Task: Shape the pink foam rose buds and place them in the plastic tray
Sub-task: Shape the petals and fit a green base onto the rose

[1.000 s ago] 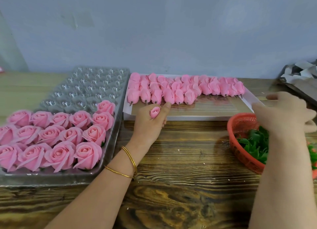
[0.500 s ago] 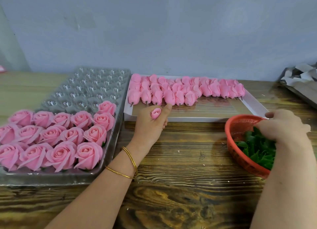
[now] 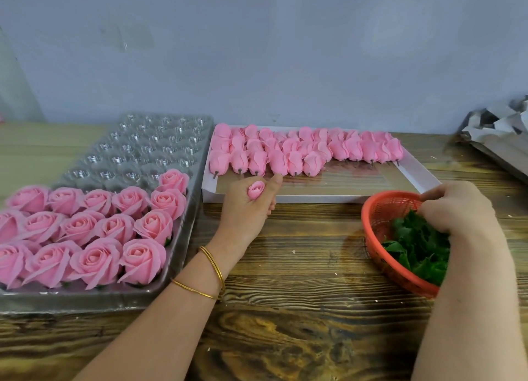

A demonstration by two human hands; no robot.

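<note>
Just in front of the white box (image 3: 314, 199), at its near left corner, the left hand (image 3: 245, 206) is up off the wooden table (image 3: 300, 266) with a small pink foam rose bud (image 3: 256, 189) clamped between thumb and curled fingers, petals facing us. Inside the box, unshaped pink buds (image 3: 285, 152) lie packed in rows along the far side, stubby stems pointing our way. Just left of the box sits the clear plastic tray (image 3: 137, 152): opened pink roses (image 3: 85, 229) fill its near rows, and bare cups show at the far end. Right of the box and nearer to us is the red mesh basket (image 3: 380, 212) of green leaf pieces (image 3: 411, 246). The right hand (image 3: 457, 209) is down among them, fingers curled, and whether it has caught one I cannot tell. Two gold bangles (image 3: 213, 266) ring the left wrist.
</note>
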